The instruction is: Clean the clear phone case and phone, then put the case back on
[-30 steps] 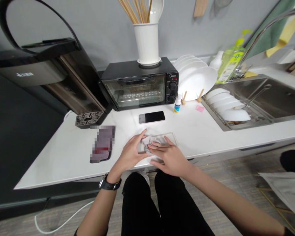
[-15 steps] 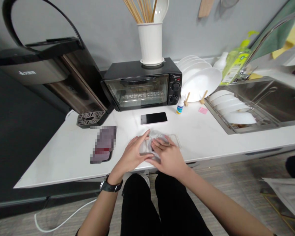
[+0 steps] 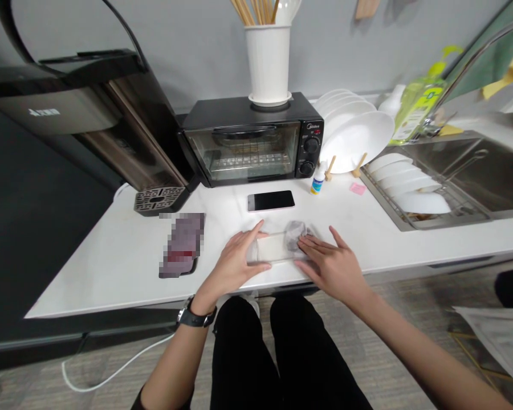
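Note:
A clear, flat, rectangular piece that looks like a phone case [image 3: 271,247] lies on the white counter near its front edge. My left hand [image 3: 238,253] grips its left end, thumb on the near side and fingers on the far side. Under the fingertips of my right hand [image 3: 336,265] is a crumpled greyish-white cloth [image 3: 296,235], pressed onto the case's right end. The right thumb and index finger spread away from the cloth. The case's right end is hidden by cloth and fingers. Just behind the case lies a phone [image 3: 271,200] with a dark screen.
A blurred-out phone-like item [image 3: 183,245] lies to the left, before a drinks dispenser [image 3: 154,125]. At the back stand a toaster oven [image 3: 248,148], a small bottle [image 3: 318,179] and racked plates [image 3: 359,139]. A pink note [image 3: 357,188] lies near the sink [image 3: 474,171].
My right hand has slid the cloth to the right along the case, uncovering its left and middle parts. The left hand stays at the left end. The camera view has shifted slightly.

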The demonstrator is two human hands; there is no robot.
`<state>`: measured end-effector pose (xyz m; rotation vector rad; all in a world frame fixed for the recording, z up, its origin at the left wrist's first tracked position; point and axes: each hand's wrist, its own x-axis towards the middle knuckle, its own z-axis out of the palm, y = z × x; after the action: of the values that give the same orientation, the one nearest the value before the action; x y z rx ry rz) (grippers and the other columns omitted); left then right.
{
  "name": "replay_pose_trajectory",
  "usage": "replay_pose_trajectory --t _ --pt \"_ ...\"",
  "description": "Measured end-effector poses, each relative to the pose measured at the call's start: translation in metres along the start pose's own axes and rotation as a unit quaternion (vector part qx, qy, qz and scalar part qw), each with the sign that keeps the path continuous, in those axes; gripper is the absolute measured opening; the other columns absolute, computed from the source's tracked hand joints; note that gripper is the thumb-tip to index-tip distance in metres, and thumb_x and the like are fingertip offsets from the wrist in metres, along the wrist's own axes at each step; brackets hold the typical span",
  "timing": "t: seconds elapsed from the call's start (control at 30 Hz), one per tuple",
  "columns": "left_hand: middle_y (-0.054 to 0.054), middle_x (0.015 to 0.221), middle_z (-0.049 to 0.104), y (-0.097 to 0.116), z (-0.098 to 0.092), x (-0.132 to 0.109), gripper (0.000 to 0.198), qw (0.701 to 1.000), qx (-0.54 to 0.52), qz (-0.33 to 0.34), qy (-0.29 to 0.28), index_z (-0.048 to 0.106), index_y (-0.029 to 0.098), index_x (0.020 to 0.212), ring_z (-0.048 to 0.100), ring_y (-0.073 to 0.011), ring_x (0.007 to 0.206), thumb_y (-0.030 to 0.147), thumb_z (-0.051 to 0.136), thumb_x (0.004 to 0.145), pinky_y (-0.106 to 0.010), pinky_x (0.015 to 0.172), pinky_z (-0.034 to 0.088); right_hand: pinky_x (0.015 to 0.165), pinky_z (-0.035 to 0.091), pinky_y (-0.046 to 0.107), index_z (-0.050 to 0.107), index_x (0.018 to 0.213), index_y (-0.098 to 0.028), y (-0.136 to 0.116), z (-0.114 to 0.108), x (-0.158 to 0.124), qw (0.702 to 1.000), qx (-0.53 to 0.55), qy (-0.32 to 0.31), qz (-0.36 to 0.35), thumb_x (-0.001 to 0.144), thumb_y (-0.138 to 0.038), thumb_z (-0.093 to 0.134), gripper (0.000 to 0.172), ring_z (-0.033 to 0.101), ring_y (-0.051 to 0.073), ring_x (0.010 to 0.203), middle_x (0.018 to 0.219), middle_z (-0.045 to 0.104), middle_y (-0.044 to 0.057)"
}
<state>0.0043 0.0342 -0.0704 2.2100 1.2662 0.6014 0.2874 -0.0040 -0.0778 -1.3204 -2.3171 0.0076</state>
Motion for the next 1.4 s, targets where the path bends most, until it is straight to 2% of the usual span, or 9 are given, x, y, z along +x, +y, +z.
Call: replay_pose_trajectory --t 0.1,0.23,0.43,0.6,0.83,1.0,1.2,1.3,1.4 --pt "-0.009 0.151 0.062 0.0 0.0 0.001 0.104 1.0 -0.006 0.001 0.002 0.024 0.032 0.168 0.052 -0.0326 0.141 0.038 0.085 0.084 -0.052 0.122 0.034 0.126 0.032 0.062 0.069 0.134 -0.007 -0.03 0.019 0.017 1.0 0.0 0.015 0.007 0.105 -0.057 0.054 0.06 0.068 0.036 0.129 0.136 0.071 0.02" --pt "-0.011 0.159 0.053 0.0 -0.001 -0.002 0.101 1.0 -0.009 -0.023 0.002 0.025 0.029 0.169 0.052 -0.0331 0.142 0.033 0.082 0.085 -0.052 0.121 0.037 0.128 0.032 0.058 0.069 0.135 -0.01 -0.064 0.039 0.039 0.996 0.078 -0.015 -0.042 0.101 -0.062 0.058 0.063 0.063 0.033 0.136 0.14 0.07 0.017" --pt "-0.011 0.152 0.059 0.0 -0.003 -0.004 0.101 1.0 -0.007 -0.014 0.005 0.026 0.028 0.168 0.052 -0.0319 0.14 0.037 0.082 0.086 -0.05 0.119 0.04 0.129 0.03 0.06 0.067 0.141 -0.025 -0.032 0.017 0.018 0.991 0.11 -0.065 -0.038 0.105 -0.051 0.059 0.046 0.062 0.028 0.139 0.142 0.07 0.006" --pt "-0.008 0.149 0.063 -0.002 0.0 -0.001 0.102 1.0 -0.003 0.009 0.005 0.024 0.033 0.168 0.052 -0.0328 0.138 0.04 0.083 0.086 -0.053 0.12 0.036 0.129 0.026 0.063 0.069 0.137 -0.024 0.003 -0.007 -0.006 0.999 0.031 -0.039 0.003 0.109 -0.044 0.052 0.039 0.067 0.028 0.133 0.141 0.071 0.007" --pt "-0.009 0.149 0.062 0.002 -0.001 0.0 0.1 1.0 -0.022 0.0 0.007 0.026 0.031 0.168 0.052 -0.033 0.138 0.038 0.082 0.086 -0.052 0.12 0.037 0.125 0.035 0.059 0.068 0.135 -0.006 -0.04 0.028 0.026 1.0 -0.014 0.008 -0.005 0.102 -0.061 0.057 0.065 0.066 0.036 0.131 0.138 0.07 0.023" --pt "-0.012 0.157 0.053 0.003 -0.004 -0.003 0.098 0.999 -0.02 -0.032 0.008 0.027 0.028 0.168 0.051 -0.0319 0.141 0.031 0.079 0.085 -0.049 0.12 0.039 0.126 0.037 0.051 0.068 0.137 -0.01 -0.066 0.04 0.04 0.992 0.103 -0.028 -0.067 0.101 -0.06 0.059 0.062 0.064 0.03 0.136 0.141 0.07 0.018" --pt "-0.009 0.147 0.061 0.003 -0.004 -0.002 0.097 1.0 -0.008 -0.012 -0.001 0.025 0.031 0.168 0.052 -0.0312 0.137 0.032 0.079 0.087 -0.05 0.118 0.04 0.13 0.028 0.056 0.068 0.139 -0.026 -0.023 0.011 0.011 0.991 0.12 -0.061 -0.025 0.107 -0.048 0.054 0.041 0.065 0.026 0.135 0.141 0.071 0.006" --pt "-0.007 0.147 0.063 0.004 -0.003 -0.001 0.099 1.0 -0.013 -0.007 0.002 0.025 0.032 0.168 0.051 -0.0311 0.139 0.036 0.081 0.086 -0.05 0.12 0.037 0.13 0.023 0.061 0.071 0.135 -0.025 0.001 -0.002 0.002 0.997 0.069 -0.033 0.008 0.11 -0.043 0.05 0.037 0.07 0.027 0.128 0.135 0.075 0.007" --pt "-0.008 0.147 0.063 0.004 -0.002 0.0 0.1 1.0 -0.018 -0.012 0.003 0.027 0.032 0.167 0.052 -0.0313 0.138 0.036 0.083 0.085 -0.05 0.12 0.038 0.13 0.019 0.065 0.071 0.134 -0.019 0.001 0.001 0.008 0.999 0.027 -0.008 0.022 0.109 -0.048 0.05 0.043 0.071 0.03 0.127 0.136 0.073 0.012"
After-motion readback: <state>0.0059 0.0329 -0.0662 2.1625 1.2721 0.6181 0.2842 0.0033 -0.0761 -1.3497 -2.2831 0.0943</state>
